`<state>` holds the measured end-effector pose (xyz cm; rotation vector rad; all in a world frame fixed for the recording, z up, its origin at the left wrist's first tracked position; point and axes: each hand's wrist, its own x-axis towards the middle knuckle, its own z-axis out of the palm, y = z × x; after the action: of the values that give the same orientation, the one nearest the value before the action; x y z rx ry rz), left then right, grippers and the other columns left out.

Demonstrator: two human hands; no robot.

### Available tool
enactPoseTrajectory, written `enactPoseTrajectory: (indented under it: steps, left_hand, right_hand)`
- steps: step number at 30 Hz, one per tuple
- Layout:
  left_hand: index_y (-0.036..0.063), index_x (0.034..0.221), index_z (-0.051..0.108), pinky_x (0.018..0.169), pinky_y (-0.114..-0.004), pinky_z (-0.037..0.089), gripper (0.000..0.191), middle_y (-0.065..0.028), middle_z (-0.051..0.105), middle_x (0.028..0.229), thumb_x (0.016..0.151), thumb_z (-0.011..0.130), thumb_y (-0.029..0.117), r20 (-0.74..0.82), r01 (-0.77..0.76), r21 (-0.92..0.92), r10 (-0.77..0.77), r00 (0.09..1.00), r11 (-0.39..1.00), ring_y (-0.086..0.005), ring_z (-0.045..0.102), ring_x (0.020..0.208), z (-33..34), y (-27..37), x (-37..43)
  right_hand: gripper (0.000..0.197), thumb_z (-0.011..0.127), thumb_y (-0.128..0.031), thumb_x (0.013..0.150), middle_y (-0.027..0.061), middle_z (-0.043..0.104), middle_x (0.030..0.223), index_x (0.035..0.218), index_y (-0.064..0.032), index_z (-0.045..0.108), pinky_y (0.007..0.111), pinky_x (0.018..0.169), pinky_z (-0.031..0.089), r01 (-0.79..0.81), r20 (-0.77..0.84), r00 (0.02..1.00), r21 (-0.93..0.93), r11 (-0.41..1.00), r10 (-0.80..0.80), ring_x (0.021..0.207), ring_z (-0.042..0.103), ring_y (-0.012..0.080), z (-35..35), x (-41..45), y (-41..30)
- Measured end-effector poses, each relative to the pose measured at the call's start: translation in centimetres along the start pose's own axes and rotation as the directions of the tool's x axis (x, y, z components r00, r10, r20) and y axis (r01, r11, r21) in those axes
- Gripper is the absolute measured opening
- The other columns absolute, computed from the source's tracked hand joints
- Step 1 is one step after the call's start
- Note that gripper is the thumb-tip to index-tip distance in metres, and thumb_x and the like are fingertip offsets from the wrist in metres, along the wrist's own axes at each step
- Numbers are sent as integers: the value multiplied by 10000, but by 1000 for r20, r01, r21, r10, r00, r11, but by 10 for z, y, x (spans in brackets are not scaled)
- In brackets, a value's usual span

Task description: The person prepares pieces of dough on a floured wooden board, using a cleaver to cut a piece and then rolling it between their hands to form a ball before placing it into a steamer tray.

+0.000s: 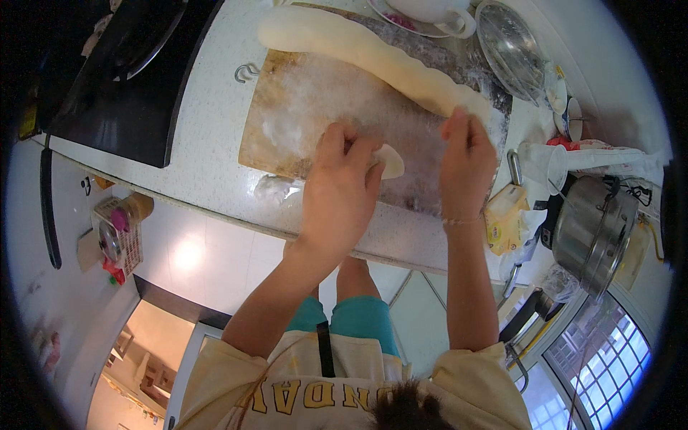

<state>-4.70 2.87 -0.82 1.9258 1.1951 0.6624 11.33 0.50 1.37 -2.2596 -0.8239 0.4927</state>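
Note:
A long, thick roll of pale dough (371, 54) lies diagonally across a floured wooden board (301, 107), its left end overhanging the board's far left corner. Near the board's middle, my left hand (341, 183) has a small flat piece of dough (391, 161) between thumb and fingers; part of the piece is hidden by the hand. My right hand (468, 161), with a thin bracelet at the wrist, has its fingertips closed at the right end of the roll. The fingers hide the exact contact there.
A black cooktop (123, 118) lies left, a metal hook (247, 72) beside the board. Beyond the board are a white cup (438, 13) on a plate and a metal bowl (508, 48). At right stand a plastic cup (543, 164), a yellow packet (505, 220) and a steel pot (594, 231).

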Motion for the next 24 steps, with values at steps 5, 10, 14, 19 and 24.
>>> enactPoseTrajectory:
  steps: [5, 10, 14, 19, 24]
  left_hand:
    - [18, 1055, 666, 702, -330, 552, 269, -122, 616, 975, 811, 771, -21, -1, 133, -189, -135, 991, 973, -224, 654, 787, 4, -2, -7]
    - [5, 1037, 673, 667, -276, 560, 274, -102, 652, 931, 800, 810, -10, -220, 173, -39, -178, 959, 984, -170, 675, 758, 4, 4, -8]
    - [-14, 1018, 689, 641, -263, 558, 233, -115, 656, 929, 808, 787, -36, -110, 242, -259, -277, 955, 935, -166, 677, 721, 5, -3, -13]
    - [-26, 1034, 690, 636, -284, 555, 196, -134, 652, 929, 862, 647, -111, -134, 186, -291, -233, 963, 938, -189, 678, 729, 2, -5, -18]
    - [-40, 1131, 651, 708, -358, 554, 277, -179, 625, 976, 871, 584, -106, -77, 155, -192, -172, 982, 969, -287, 676, 798, 1, -3, -13]
  right_hand:
    - [155, 599, -195, 995, 143, 558, 967, 1060, -55, 615, 473, 852, 396, 336, -114, 909, -366, 868, -400, 954, 540, 338, 26, -11, 45]
    - [221, 600, -155, 972, 163, 480, 1206, 1171, -79, 540, 553, 905, 341, 351, -139, 898, -344, 871, -417, 1104, 470, 379, 47, -10, 29]
    - [272, 630, -118, 919, 153, 470, 1222, 1172, -76, 542, 547, 945, 327, 383, -70, 906, -287, 878, -418, 1140, 464, 376, 49, -20, 24]
    - [388, 644, -115, 801, 142, 509, 1234, 1178, -97, 554, 511, 1020, 295, 720, 212, 689, -305, 623, -693, 1165, 493, 341, 50, -28, 2]
    - [389, 629, -117, 801, 128, 524, 1230, 1183, -101, 557, 512, 1029, 277, 667, 168, 704, -489, 562, -690, 1131, 513, 311, 65, -8, 3]
